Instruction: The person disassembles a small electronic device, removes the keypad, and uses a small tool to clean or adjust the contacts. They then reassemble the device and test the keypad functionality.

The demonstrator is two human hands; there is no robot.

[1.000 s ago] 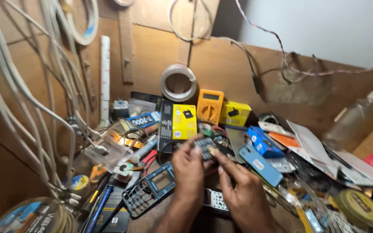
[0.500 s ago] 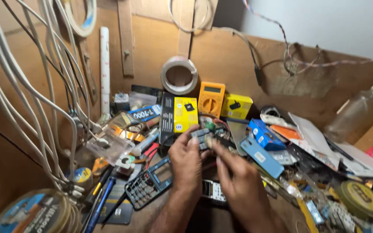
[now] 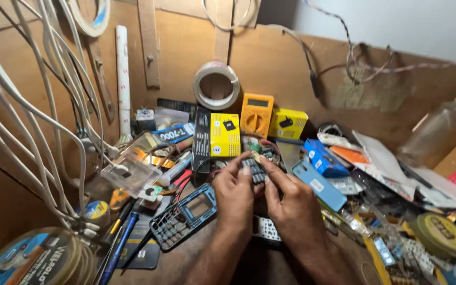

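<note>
a brown wooden board wall [image 3: 270, 58] backs the cluttered bench [image 3: 186, 264], with an upright wooden strip [image 3: 149, 45] fixed to it and a pale painted wall [image 3: 397, 21] rising above at the right. white cables [image 3: 32, 121] sweep down the left side, thinner twisted wires [image 3: 376, 66] trail across the board, and a roll of tape [image 3: 216, 85] hangs on it. the light is warm and even.
</note>
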